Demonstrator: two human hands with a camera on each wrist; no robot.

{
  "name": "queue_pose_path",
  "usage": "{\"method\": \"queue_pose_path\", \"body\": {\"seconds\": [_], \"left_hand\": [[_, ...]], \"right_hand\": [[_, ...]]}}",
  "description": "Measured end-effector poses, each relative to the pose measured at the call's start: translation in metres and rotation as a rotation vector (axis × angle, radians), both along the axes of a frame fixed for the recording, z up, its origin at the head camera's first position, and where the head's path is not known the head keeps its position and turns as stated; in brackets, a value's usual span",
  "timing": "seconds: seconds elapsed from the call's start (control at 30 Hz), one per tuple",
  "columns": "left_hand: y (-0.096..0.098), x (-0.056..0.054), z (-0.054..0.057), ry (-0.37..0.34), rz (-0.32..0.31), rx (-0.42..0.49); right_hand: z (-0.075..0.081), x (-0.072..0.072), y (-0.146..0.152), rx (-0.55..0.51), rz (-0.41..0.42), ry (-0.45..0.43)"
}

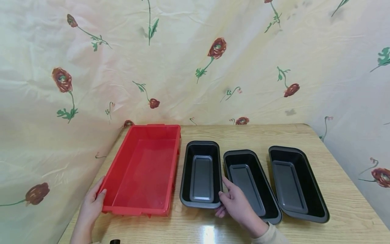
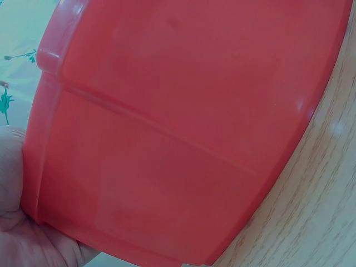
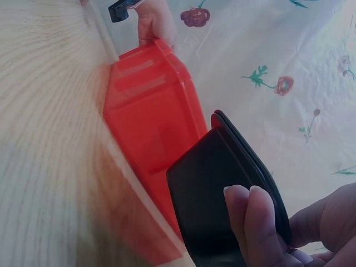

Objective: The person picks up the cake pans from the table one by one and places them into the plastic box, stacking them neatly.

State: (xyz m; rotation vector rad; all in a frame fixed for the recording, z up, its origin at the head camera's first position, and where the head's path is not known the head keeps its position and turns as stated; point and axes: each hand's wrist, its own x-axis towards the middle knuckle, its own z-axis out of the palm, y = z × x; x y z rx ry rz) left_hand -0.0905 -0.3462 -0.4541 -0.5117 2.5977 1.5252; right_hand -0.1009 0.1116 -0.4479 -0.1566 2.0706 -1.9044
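At the near-left corner of the red plastic tray [image 1: 141, 169], my left hand [image 1: 91, 203] grips the rim with the thumb on top. The left wrist view has that hand [image 2: 39, 245] against the side of the tray [image 2: 167, 139]. My right hand [image 1: 236, 205] holds a dark loaf pan [image 1: 202, 179] by its right side near the front corner. In the right wrist view, its fingers [image 3: 253, 214] lie along the outer wall of the pan [image 3: 203, 183], with the thumb side at the rim. The inside of this pan shows only its bare bottom.
Two more dark loaf pans [image 1: 248, 186] [image 1: 289, 186] lie slanted on the wooden table [image 1: 243, 134], right of the held one. A small black object [image 1: 115, 241] shows at the bottom edge. Floral fabric [image 1: 182, 67] hangs behind the table and along its sides.
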Motion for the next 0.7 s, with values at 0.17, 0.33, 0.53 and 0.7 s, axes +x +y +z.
{"method": "queue_pose_path", "body": {"seconds": [0.17,0.33,0.53,0.7], "left_hand": [[0.0,0.0,-0.001,0.012,-0.002,-0.004],[-0.001,0.001,-0.002,0.042,-0.006,-0.001],[-0.002,0.0,-0.002,0.037,-0.004,0.006],[-0.002,0.001,-0.002,0.028,0.008,0.003]], "right_hand": [[0.005,-0.001,0.002,0.0,0.001,0.004],[0.01,-0.003,0.003,-0.002,0.01,0.018],[0.015,-0.006,0.001,-0.017,0.012,0.038],[0.021,-0.007,-0.001,-0.016,-0.012,0.035]]}}
